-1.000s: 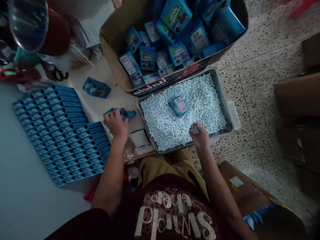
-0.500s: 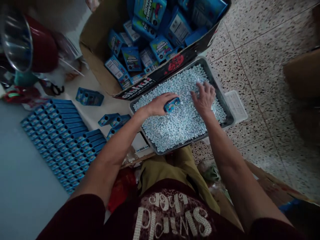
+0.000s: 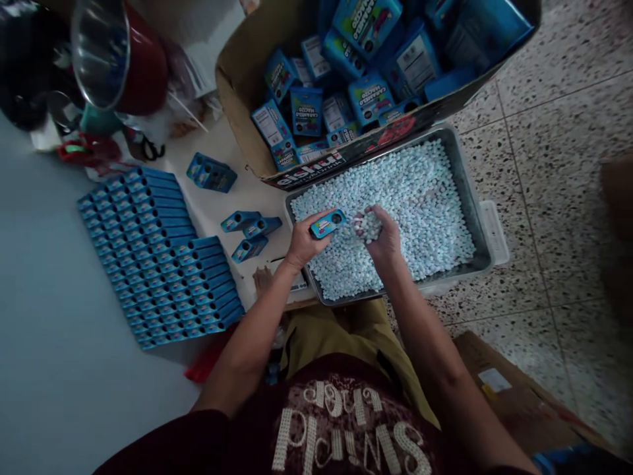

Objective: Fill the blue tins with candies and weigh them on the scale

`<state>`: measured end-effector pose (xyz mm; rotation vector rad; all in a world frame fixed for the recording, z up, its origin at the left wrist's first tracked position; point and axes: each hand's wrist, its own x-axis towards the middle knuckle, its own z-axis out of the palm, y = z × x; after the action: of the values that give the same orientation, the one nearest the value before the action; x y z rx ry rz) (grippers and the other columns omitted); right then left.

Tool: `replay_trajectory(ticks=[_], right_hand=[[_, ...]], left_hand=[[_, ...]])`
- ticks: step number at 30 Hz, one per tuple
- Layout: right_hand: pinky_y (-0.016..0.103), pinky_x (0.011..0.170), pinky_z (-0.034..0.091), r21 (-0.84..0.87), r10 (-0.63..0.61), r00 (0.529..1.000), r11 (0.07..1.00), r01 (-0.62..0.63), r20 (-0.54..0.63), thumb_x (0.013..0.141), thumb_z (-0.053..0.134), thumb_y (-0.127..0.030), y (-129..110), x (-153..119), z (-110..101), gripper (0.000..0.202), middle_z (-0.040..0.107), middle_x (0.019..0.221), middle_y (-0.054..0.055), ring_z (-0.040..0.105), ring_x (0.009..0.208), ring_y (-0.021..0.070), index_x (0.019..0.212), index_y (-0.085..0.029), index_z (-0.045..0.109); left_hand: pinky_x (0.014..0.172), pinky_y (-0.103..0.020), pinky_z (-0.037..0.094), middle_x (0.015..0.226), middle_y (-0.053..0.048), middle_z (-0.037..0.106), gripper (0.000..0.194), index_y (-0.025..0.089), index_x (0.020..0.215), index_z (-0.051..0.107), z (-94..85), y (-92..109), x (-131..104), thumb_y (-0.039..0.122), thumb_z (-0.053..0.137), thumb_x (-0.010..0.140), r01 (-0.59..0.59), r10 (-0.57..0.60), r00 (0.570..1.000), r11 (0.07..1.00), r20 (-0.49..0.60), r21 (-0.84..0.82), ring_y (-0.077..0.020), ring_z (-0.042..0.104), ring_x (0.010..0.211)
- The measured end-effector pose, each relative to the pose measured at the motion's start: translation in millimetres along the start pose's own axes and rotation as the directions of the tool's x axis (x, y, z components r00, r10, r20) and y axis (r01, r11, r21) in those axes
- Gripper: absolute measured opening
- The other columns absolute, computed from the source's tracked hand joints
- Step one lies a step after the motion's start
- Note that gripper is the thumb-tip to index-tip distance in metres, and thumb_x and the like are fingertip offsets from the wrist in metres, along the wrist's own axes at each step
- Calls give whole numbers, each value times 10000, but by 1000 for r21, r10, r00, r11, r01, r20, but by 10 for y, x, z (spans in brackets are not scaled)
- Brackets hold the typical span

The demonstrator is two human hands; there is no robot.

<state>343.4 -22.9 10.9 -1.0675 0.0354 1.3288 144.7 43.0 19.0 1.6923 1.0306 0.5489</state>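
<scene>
While fingers (image 3: 312, 220) grip one box (image 3: 328, 225), three boxes (image 3: 261, 227) cluster.

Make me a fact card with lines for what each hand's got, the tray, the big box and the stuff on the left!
Left hand: holds a small blue box, round hole showing
Right hand: cupped around pale pieces, close to that hole
Tray: grey, with many more pale pieces inside
Big box: cardboard, holding blue packs, beyond the tray
On the left: packed rows of blue boxes; a red pot farther back
</scene>
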Motion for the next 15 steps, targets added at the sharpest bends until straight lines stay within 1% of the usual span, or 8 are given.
replay_trajectory(ticks=[2, 4, 6, 9, 11, 12, 14, 15], right_hand=[[321, 690, 574, 93, -14, 993, 996, 4, 115, 850, 833, -582, -113, -165, 205, 369, 650, 851, 11, 660, 792, 182, 849, -265, 644], [319, 749, 575, 117, -89, 980, 991, 69, 176, 859, 831, -577, -206, -312, 405, 367, 632, 857, 11, 651, 817, 171, 824, -265, 639], [321, 817, 570, 82, -186, 965, 981, 173, 186, 869, 828, -569, -246, -414, 575, 358, 610, 850, 8, 642, 836, 165, 801, -266, 650], [321, 847, 565, -16, -285, 951, 957, 289, 122, 884, 816, -587, -201, -446, 713, 377, 605, 857, 10, 629, 849, 165, 773, -269, 648], [301, 777, 559, -30, -294, 955, 955, 295, 34, 909, 795, -600, -146, -379, 693, 414, 601, 850, 10, 612, 825, 160, 751, -268, 604], [284, 721, 547, -6, -274, 962, 962, 274, -19, 938, 770, -606, -127, -323, 644, 429, 598, 842, 7, 605, 800, 153, 753, -268, 580], [240, 609, 505, 106, -170, 978, 977, 183, -121, 1024, 681, -618, -130, -184, 474, 441, 600, 824, -3, 597, 733, 128, 790, -269, 549], [218, 565, 484, 186, -85, 983, 976, 115, -165, 1069, 623, -618, -152, -114, 363, 440, 608, 817, -9, 598, 699, 114, 814, -269, 539]], left_hand=[[1129, -465, 601, 1350, -113, 821, 522, 219, 1329, 802, -48, 22, -39, 200, 806, 808, -13, 13, 1000, 999, 6, 39, -331, 779, 1256], [1154, -481, 576, 1345, -121, 813, 504, 224, 1323, 797, -67, 26, -77, 211, 822, 820, -32, 31, 999, 998, 20, 47, -333, 763, 1276], [1149, -483, 569, 1336, -121, 804, 501, 235, 1329, 783, -49, 28, -105, 202, 821, 830, -43, 42, 999, 998, 34, 35, -327, 753, 1279], [1132, -476, 568, 1313, -117, 793, 482, 239, 1305, 770, 9, 70, -116, 178, 828, 831, -63, 61, 997, 998, 47, 32, -320, 742, 1277], [1126, -472, 571, 1292, -117, 789, 469, 231, 1269, 768, 33, 136, -107, 155, 849, 814, -85, 83, 995, 995, 54, 47, -321, 740, 1266], [1116, -465, 577, 1278, -114, 789, 466, 228, 1249, 770, 32, 175, -101, 141, 862, 801, -97, 94, 994, 994, 57, 58, -321, 743, 1253], [1071, -436, 595, 1236, -102, 791, 462, 234, 1214, 779, 5, 246, -95, 102, 870, 780, -110, 107, 993, 990, 42, 84, -313, 754, 1210], [1044, -423, 602, 1212, -95, 793, 455, 241, 1199, 784, -17, 269, -96, 87, 865, 779, -106, 105, 994, 989, 15, 102, -308, 759, 1188]])
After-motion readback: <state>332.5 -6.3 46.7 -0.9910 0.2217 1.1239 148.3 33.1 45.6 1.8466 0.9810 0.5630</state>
